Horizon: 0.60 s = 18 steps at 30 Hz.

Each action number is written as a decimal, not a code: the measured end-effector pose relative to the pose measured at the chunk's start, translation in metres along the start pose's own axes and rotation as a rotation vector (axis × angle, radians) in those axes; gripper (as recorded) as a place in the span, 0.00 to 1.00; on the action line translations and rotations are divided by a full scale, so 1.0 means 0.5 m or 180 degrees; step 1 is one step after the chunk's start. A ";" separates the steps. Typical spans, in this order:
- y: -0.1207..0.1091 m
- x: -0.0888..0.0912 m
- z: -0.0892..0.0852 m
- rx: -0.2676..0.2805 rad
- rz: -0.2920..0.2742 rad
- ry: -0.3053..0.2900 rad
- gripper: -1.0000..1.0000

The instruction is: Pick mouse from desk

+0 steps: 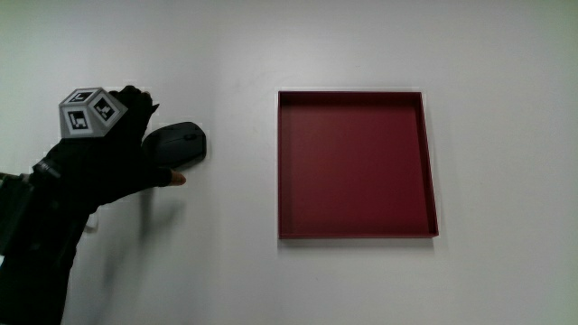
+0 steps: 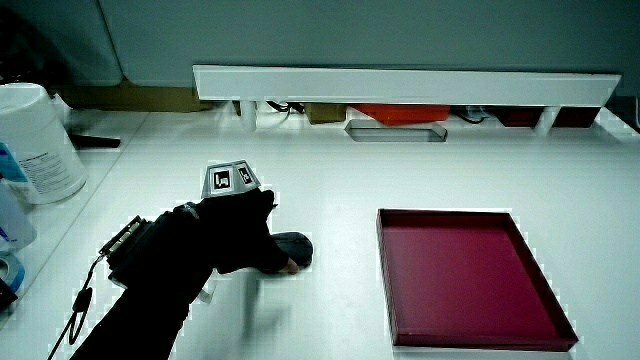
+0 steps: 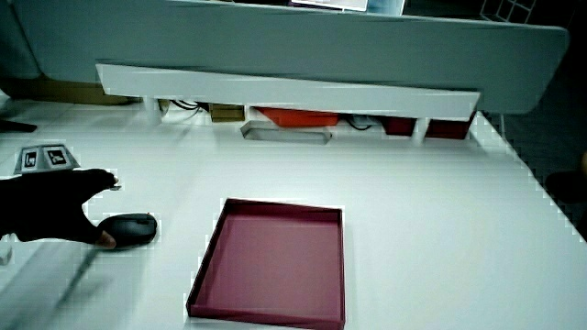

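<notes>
Table [image 1: 379, 289]: white, flat surface; carries every item below.

Tray [image 1: 430, 162]: dark red, square, shallow-walled, lying flat, well apart from the mouse; seen also in both side views [image 2: 395, 280] [image 3: 206, 266].

Hand [image 1: 113, 158]: black glove, patterned cube [image 1: 90, 110] on its back, forearm reaching in from the person's edge. Sits just beside the mouse and partly over it, fingers curved around its body, thumb tip against the side nearer the person. Grasp looks closed on the mouse.

Mouse [image 1: 179, 144]: dark, rounded, resting on the table between hand and tray; visible in both side views [image 2: 296, 245] [image 3: 133, 228].
</notes>
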 end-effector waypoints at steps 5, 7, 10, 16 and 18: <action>0.018 0.005 -0.006 -0.0073 0.0069 0.0056 0.50; 0.021 0.007 -0.010 -0.0084 0.0093 0.0071 0.50; 0.029 0.005 -0.017 -0.0066 0.0092 0.0105 0.50; 0.031 0.009 -0.022 0.0005 0.0079 0.0146 0.57; 0.033 0.008 -0.023 0.0040 0.0083 0.0179 0.64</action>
